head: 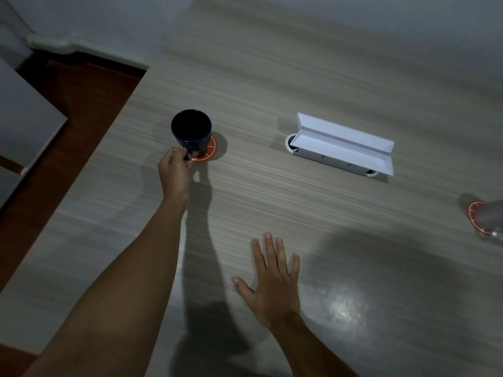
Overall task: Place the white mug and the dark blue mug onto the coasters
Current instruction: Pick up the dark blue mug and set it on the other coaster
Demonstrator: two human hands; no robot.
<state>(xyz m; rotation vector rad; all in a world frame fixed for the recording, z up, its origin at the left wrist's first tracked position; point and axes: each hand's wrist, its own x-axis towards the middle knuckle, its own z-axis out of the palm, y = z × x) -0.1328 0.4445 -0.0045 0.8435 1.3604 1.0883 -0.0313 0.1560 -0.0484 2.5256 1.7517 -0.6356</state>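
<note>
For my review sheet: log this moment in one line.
left hand grips blue mug on coaster | right hand open, empty | white mug on right coaster

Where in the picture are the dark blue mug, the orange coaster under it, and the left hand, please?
dark blue mug point(192, 137): head view, on its outer wall.
orange coaster point(211, 151): head view, on its exposed right part.
left hand point(174, 171): head view, on the back of the hand.

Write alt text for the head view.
A left hand grips the dark blue mug by its handle on an orange coaster; the right hand lies spread open above the wooden table.
</note>
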